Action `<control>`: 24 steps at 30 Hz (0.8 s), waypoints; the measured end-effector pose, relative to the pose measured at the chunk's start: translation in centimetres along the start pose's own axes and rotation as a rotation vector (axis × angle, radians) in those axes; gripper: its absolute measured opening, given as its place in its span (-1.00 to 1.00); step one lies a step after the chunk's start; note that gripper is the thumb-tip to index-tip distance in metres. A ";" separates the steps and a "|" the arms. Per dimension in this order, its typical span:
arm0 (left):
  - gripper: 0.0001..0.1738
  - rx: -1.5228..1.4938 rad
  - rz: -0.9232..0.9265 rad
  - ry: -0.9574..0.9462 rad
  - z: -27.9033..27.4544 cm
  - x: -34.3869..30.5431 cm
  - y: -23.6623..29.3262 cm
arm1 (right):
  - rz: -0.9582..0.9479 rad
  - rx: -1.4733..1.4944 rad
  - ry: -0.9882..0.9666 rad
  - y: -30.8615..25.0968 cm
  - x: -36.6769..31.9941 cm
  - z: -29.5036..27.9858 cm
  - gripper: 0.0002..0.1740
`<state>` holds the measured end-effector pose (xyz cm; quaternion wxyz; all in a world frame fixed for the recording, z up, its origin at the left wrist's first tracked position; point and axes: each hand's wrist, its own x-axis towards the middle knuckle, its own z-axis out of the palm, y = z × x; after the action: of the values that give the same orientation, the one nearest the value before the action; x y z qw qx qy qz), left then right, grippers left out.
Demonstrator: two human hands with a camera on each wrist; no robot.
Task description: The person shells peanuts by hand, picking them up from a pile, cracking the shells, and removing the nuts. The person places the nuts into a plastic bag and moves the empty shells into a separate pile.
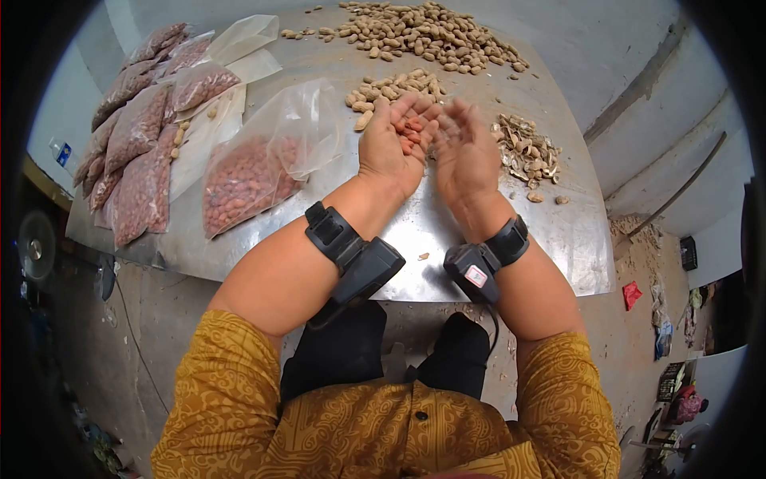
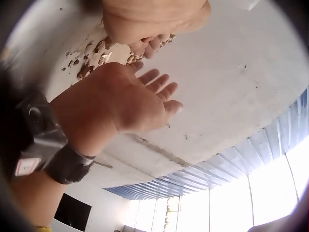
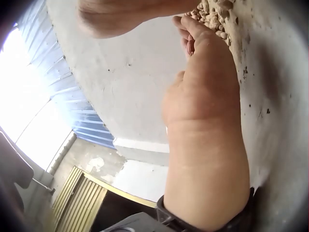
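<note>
Red-skinned shelled peanuts [image 1: 409, 136] lie in the cupped palm of my left hand [image 1: 387, 156], whose fingers curve up around them. Beside it, my right hand [image 1: 468, 164] is raised, its blurred fingers close to the left fingertips. The left wrist view shows this right hand [image 2: 120, 96] with fingers spread loosely and nothing held. A bit of red shows between the fingers of the left hand [image 3: 205, 63] in the right wrist view. Just beyond the hands sits a small heap of unshelled peanuts [image 1: 411, 82]. Broken shells [image 1: 527, 149] are piled right of the right hand.
A large pile of unshelled peanuts [image 1: 431, 33] covers the back of the metal table [image 1: 574, 247]. An open clear bag of red peanuts [image 1: 247, 184] stands at left, near several filled bags [image 1: 140, 124] stacked at the table's left edge. A wall [image 1: 646, 72] rises behind.
</note>
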<state>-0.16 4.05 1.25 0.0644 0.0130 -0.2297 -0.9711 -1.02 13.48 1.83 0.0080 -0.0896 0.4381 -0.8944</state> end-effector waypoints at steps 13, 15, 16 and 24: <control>-0.53 1.118 0.552 -0.280 0.3 -0.5 -1.0 | 0.316 0.293 -0.010 0.3 -1.6 1.2 -0.48; -0.54 1.215 0.712 -0.290 0.2 -0.3 -0.9 | 0.336 0.314 -0.034 0.3 -1.5 0.9 -0.51; -0.55 1.269 0.815 -0.303 0.3 -0.2 -0.8 | 0.327 0.295 -0.030 0.3 -1.6 1.1 -0.53; -0.56 1.404 1.193 -0.394 1.4 -1.1 0.2 | 0.311 0.226 -0.190 1.9 0.2 -1.6 -0.58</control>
<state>0.92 4.60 2.59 0.4885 -0.2355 -0.7379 -0.4017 -1.62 13.51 -0.57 0.1974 -0.1035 0.3409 -0.9133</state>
